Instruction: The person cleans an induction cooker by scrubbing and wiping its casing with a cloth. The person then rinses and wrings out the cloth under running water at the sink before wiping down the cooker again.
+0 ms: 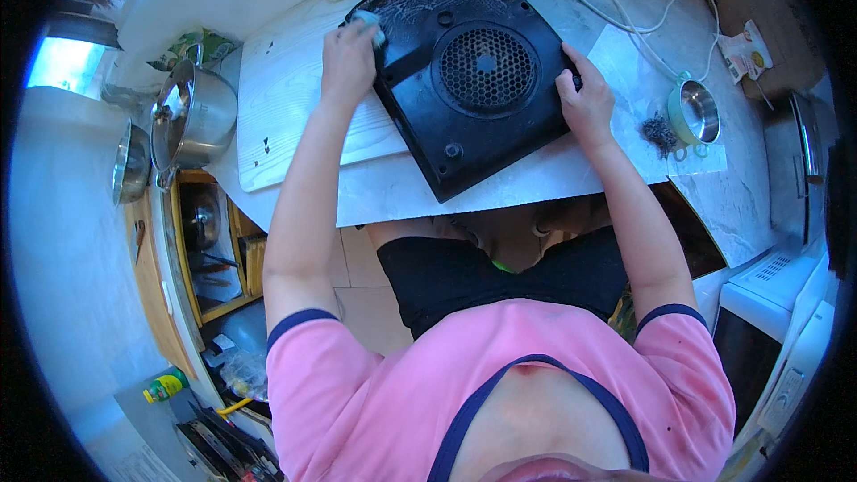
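Observation:
A black plastic appliance housing with a round honeycomb vent, probably an induction cooker turned underside up [408, 114], lies tilted on the counter before me. Whitish streaks mark its far part. At its left edge my left hand [349, 60] grips a light blue cloth or sponge [369, 21] and presses it on the edge. My right hand [585, 97] holds the opposite edge, thumb on top; its other fingers are partly hidden. Under the housing's left side is a white board with wood grain [288, 114].
Metal pots [211, 114] stand at the left. On the right are a green-rimmed metal cup [696, 112], a steel wool scourer [659, 134], a white cable [619, 10] and a small packet [746, 53]. The counter's near edge [469, 211] lies before my lap.

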{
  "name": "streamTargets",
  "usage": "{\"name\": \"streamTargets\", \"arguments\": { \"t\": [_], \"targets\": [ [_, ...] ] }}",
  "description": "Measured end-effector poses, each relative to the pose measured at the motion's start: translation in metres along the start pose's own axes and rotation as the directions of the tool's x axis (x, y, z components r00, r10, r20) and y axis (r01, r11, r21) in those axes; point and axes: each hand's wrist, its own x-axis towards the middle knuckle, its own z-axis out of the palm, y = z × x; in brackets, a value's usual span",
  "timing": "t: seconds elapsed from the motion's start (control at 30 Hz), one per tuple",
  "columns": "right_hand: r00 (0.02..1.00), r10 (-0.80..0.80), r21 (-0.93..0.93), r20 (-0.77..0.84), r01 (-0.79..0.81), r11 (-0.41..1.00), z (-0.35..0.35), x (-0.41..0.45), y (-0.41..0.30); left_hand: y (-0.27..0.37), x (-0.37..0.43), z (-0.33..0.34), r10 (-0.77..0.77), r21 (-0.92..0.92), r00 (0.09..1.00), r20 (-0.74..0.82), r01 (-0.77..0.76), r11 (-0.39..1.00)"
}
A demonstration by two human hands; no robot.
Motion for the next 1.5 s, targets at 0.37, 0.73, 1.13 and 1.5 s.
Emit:
{"name": "streamTargets", "arguments": {
  "t": [0.37, 0.73, 1.13, 1.5],
  "targets": [
    [1.0, -0.003, -0.028, -0.007, 0.003, 1.0, -0.001, 0.0, 0.005, 0.059, -0.032, -0.017, -0.078, -0.339, 0.997, 0.011, 0.077, 0.938],
    [1.0, -0.015, -0.014, 0.022, 0.016, 1.0, 0.0, -0.001, 0.0, -0.011, 0.024, 0.025, -0.165, -0.245, 0.985, 0.048, 0.171, 0.954],
    [0.999, -0.046, 0.001, -0.01, 0.046, 0.999, 0.002, 0.0, -0.004, -0.019, 0.022, 0.032, -0.446, -0.274, 0.881, -0.159, 0.394, 0.877],
    [0.998, -0.049, 0.006, -0.035, 0.049, 0.999, -0.001, -0.001, -0.002, 0.016, 0.005, 0.021, -0.308, -0.118, 0.95, -0.047, 0.301, 0.946]
  ]
}}
